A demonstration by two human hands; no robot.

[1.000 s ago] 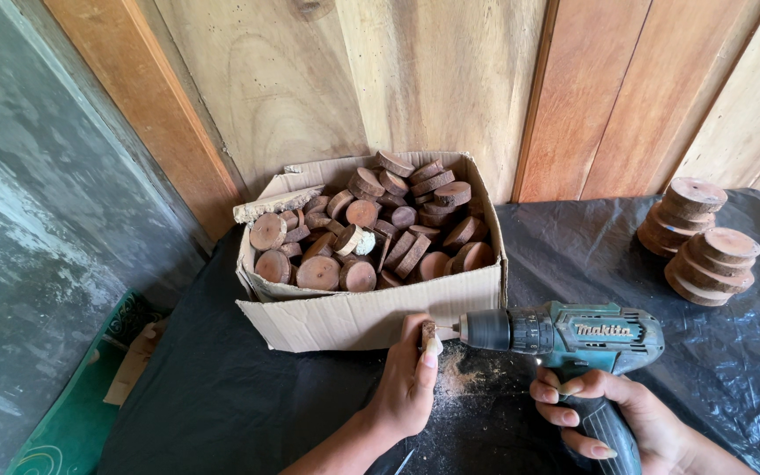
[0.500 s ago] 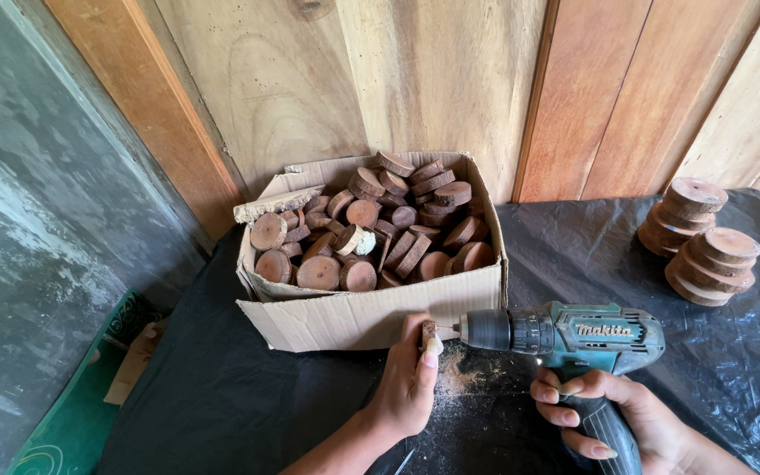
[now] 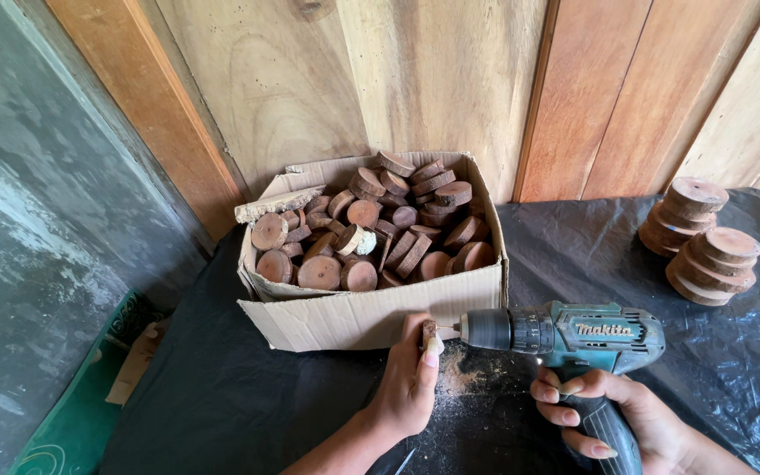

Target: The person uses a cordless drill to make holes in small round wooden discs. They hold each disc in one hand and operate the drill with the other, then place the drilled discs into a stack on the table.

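Drill bit meets disc, side-on

Right hand (image 3: 613, 413) wraps the teal drill (image 3: 573, 339) handle, its long axis lying level and pointing left. Left hand (image 3: 411, 383) pinches what seems a small wood disc (image 3: 429, 334) on edge at the bit's tip, above sawdust on the black-covered surface (image 3: 248, 405). Beyond sits the cardboard box (image 3: 362, 317) of discs.

- A cardboard box (image 3: 371, 317), open at the top, stands against the wooden plank wall (image 3: 450, 79) and is filled with round brown wood slices (image 3: 371, 233).
- Two stacks of wood discs (image 3: 701, 237) sit side by side at the far right, well apart from the box.
- A black plastic sheet (image 3: 222, 396) covers the work surface.
- Pale sawdust (image 3: 461, 383) lies scattered on the sheet, in front of the box.
- A grey wall (image 3: 19, 220) runs along the left.
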